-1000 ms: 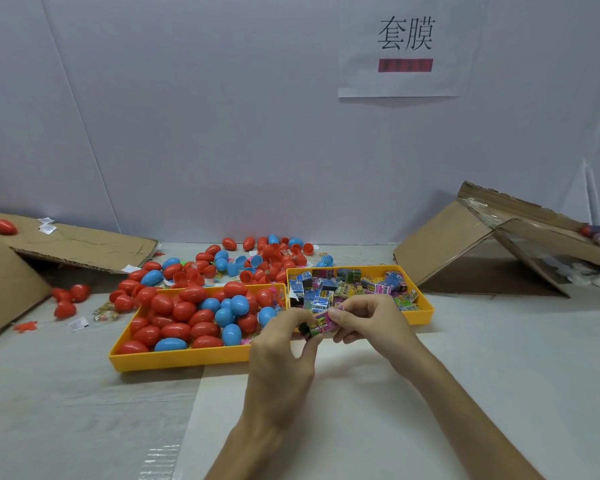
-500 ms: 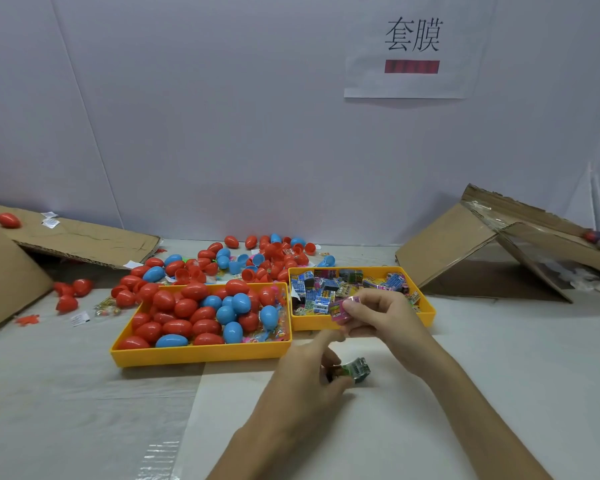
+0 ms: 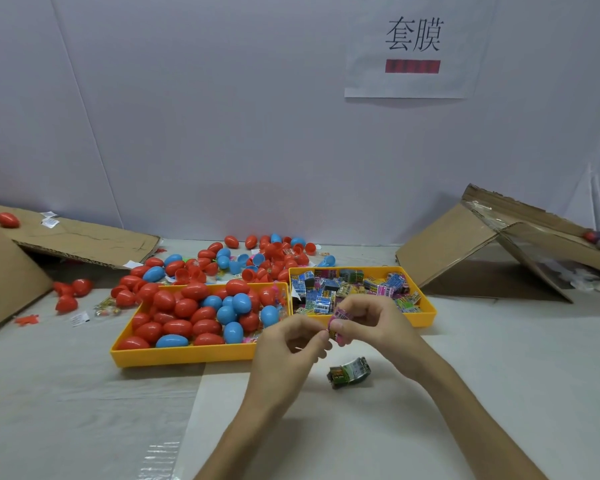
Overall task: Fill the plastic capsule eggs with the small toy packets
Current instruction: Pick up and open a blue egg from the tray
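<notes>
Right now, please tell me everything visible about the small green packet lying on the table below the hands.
The green packet is a glossy printed wrapper, green, black and silvery white, seemingly plastic film, bent into a curve. It lies on the pale table cover, nearer the person than the yellow trays. Neither the left hand nor the right hand touches it.

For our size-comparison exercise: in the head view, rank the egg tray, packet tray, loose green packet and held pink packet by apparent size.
1. egg tray
2. packet tray
3. green packet, pink packet: unranked, the pink one is partly hidden.
</notes>
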A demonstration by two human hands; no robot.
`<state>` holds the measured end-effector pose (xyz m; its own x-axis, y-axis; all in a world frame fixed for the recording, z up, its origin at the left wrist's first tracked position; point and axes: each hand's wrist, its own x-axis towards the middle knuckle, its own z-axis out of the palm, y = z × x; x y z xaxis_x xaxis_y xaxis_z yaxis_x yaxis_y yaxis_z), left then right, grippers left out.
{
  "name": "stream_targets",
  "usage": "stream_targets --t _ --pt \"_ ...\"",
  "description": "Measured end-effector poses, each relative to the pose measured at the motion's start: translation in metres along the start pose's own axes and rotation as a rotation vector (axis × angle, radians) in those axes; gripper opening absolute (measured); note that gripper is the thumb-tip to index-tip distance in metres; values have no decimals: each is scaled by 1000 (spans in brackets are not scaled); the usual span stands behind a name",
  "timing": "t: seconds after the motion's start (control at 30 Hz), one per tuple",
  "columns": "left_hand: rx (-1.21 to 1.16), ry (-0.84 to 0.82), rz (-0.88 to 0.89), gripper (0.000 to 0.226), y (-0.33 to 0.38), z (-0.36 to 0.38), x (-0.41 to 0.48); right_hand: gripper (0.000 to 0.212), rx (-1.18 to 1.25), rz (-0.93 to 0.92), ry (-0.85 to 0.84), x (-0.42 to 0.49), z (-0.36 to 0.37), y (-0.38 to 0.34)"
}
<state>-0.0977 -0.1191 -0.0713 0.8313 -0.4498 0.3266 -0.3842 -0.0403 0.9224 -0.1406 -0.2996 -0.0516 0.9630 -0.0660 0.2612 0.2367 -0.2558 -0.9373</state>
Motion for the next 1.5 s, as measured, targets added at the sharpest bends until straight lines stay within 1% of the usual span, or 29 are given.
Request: stream_targets --t 0.07,0.2,0.27,0.4,0.57,0.67,0.73,0.93,1.07,1.13,1.3,1.5 --pt "-54 19 -31 13 0 0 1 24 14 0 61 1 2 2" --pt "-76 39 -67 12 -2 0 1 16 77 8 105 2 6 4" --pt "-71 30 -77 11 -3 1 1 13 129 18 101 2 7 5" --pt "-97 42 -81 9 -3 1 1 18 108 41 76 2 8 4" --pt "-101 57 -45 12 -1 -1 2 10 124 53 45 2 9 3" --pt "-78 62 -34 17 -2 -2 2 12 123 56 38 1 10 2" --pt "-94 68 -44 16 -1 -3 2 12 134 66 39 1 9 1" --pt "-124 105 -64 14 -2 -3 2 18 146 73 44 1 8 0" --pt "-94 122 -63 11 -3 -3 3 32 163 52 76 1 10 0" --pt "-88 123 -70 9 -3 -2 3 35 185 47 95 1 10 0" --pt "-20 134 -64 11 -6 -1 2 31 249 35 86 0 11 -2" --pt "-81 138 -99 7 -5 -2 3 26 247 14 42 0 13 -6"
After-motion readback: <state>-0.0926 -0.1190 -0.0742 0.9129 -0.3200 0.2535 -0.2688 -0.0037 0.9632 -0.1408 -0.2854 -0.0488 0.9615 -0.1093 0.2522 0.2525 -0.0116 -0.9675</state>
